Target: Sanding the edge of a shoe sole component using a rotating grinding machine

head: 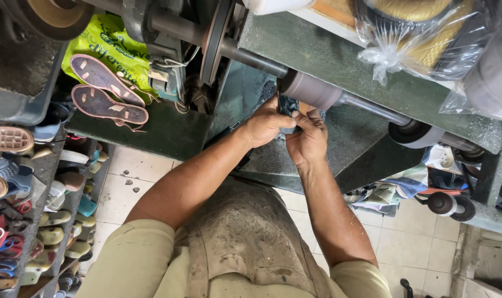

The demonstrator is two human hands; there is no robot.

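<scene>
My left hand [264, 122] and my right hand [309, 138] meet in front of a green grinding machine [339, 60]. Together they grip a small dark blue piece [287, 105] with a tan edge, pressed up against the brownish sanding drum [311, 90] on the machine's long steel shaft. The fingers of both hands hide most of the piece. My forearms reach forward over a stained beige apron [245, 237].
A disc wheel [215, 41] sits further left on the shaft, a black roller [413, 133] further right. Two pink shoe soles [105, 91] lie on a yellow-green bag. Shelves of shoes [19, 204] stand at left. Plastic-wrapped items [422, 33] lie on the machine top. Tiled floor [129, 182] shows below.
</scene>
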